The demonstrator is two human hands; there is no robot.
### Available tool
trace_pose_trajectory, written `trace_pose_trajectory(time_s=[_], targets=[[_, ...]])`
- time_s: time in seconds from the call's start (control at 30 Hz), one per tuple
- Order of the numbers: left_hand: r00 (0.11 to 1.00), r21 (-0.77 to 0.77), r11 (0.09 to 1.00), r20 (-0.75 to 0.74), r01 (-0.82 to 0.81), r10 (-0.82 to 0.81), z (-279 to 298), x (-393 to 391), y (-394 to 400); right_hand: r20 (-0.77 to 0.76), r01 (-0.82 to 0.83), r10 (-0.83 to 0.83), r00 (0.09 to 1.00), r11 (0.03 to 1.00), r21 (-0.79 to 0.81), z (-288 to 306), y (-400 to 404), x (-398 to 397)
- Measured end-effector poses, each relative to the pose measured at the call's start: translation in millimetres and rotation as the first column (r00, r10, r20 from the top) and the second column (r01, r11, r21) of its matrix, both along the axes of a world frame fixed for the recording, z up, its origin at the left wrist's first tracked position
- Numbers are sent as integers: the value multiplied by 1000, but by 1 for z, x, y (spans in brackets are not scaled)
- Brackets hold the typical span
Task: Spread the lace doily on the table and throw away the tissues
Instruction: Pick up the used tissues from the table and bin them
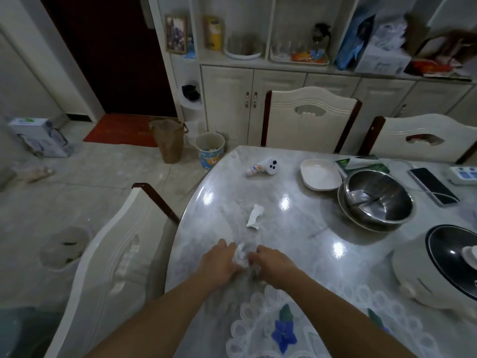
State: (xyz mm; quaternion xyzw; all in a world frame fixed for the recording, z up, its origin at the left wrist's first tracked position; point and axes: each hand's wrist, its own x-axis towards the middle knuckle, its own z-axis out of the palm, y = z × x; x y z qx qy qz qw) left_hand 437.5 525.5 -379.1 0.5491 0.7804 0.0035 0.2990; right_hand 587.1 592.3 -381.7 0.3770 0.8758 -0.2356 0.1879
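Observation:
A white lace doily with blue flowers lies flat on the marble table near its front edge, under my forearms. Just beyond it my left hand and my right hand meet around a crumpled white tissue, fingers curled on it from both sides. A second tissue, a torn white piece, lies loose farther out on the table. A small waste bin with a cartoon print stands on the floor past the table's far left corner, with scraps inside.
Stacked steel bowls with a spoon, a white dish, a phone and a rice cooker fill the table's right side. A small white toy lies at the far end. Chairs ring the table; a paper bag stands beside the bin.

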Motion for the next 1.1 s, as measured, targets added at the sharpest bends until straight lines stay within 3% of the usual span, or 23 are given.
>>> trace_pose_trajectory(time_s=[0.13,0.3,0.57,0.93,1.1], targets=[[998,9,999,31,47,-47,-6,-5,10,16,53,-52,998,998,-15,-2,13,-2],[998,-2,999,46,-41,41,-6,-20,16,-169,281,-264,949,956,86,12,54,-19],[991,85,988,38,-127,124,-5,-52,14,-90,280,-276,957,959,37,4,91,-51],[980,216,957,86,-194,179,16,-81,-3,-229,436,-415,881,899,47,-18,84,-53],[978,311,928,91,-207,188,42,-102,-17,-119,444,-435,892,894,62,1,53,-49]])
